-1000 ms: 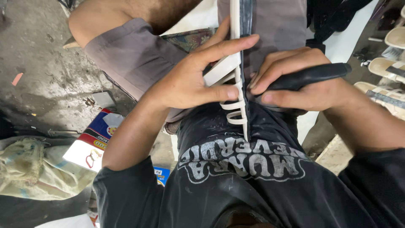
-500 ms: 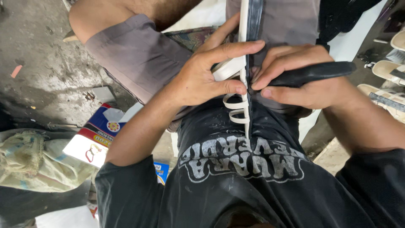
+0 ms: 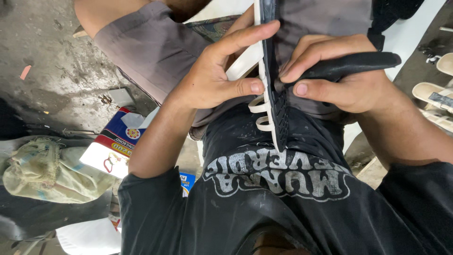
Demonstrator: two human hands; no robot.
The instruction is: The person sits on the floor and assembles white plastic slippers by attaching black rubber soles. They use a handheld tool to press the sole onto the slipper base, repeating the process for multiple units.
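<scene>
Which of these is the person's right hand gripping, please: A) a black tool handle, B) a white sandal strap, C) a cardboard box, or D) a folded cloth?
A: the right hand closes around a black tool handle laid against the sandal's black sole, while the left hand steadies the sandal on its white strap side.
</scene>
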